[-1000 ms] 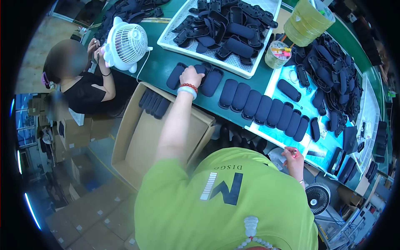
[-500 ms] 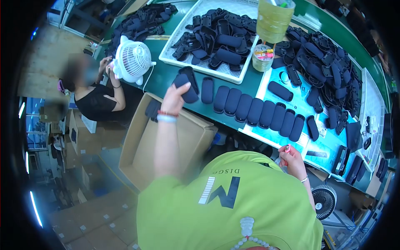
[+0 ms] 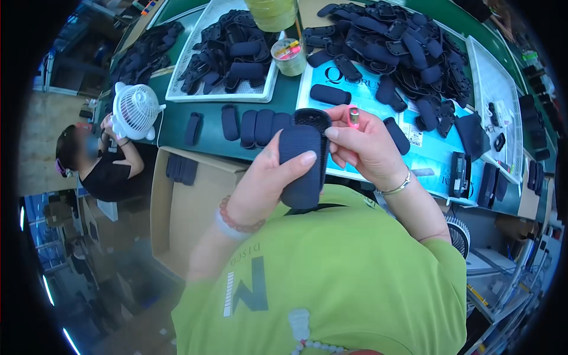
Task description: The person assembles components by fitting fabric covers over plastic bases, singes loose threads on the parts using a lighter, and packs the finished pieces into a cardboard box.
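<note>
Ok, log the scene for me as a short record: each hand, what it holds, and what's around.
Left hand: the left hand grips a dark ribbed case, thumb across its front
Right hand: the right hand holds a pink pen-like item, fingers at the case's upper edge
Case state: looks parted at the top, patterned inner face showing
On table: row of dark cases, partly hidden; white tray of dark pieces
Below table edge: cardboard box with dark cases inside
Nearby: person in black beside a white fan
</note>
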The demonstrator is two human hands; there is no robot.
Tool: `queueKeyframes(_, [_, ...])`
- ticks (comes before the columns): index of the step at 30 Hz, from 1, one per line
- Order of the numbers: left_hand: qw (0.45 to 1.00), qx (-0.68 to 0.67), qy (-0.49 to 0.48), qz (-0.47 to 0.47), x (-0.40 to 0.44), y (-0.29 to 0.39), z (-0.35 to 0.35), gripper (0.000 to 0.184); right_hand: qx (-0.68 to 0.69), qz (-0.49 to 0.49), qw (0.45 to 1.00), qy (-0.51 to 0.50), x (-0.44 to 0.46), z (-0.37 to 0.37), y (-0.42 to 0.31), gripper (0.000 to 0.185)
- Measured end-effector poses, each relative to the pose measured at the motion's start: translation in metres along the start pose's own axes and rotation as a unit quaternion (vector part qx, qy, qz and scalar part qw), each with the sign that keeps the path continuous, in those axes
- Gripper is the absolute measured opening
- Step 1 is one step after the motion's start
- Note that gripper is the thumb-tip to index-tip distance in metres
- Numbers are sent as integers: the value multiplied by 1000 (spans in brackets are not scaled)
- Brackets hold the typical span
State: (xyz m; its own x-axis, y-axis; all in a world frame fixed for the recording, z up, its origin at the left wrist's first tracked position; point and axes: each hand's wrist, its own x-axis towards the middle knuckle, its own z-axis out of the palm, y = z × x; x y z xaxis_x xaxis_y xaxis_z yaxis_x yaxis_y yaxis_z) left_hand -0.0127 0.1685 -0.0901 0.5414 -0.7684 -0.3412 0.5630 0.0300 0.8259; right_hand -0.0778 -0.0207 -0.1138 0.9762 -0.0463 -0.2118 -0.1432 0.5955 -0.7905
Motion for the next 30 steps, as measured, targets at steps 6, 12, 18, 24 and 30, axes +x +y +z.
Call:
queueKeyframes(6, [999, -24, -31, 2, 3, -6, 3, 44, 38, 32, 999, -20, -8, -9, 9, 26])
queueKeyframes(12, [963, -194, -170, -72, 2, -19, -5, 45, 19, 58, 997, -43, -14, -14, 10, 21])
queueKeyframes(18, [951, -239, -185, -65, 7, -37, -14, 42, 70, 73, 994, -38, -9, -17, 22, 24])
queueKeyframes(24, [999, 22, -45, -10, 7, -18, -21, 43, 26, 36, 999, 17, -4, -19, 24, 27])
queueKeyframes(30, [998, 23, 0, 60, 13, -25, -36, 46, -73, 20, 996, -40, -2, -10, 15, 29])
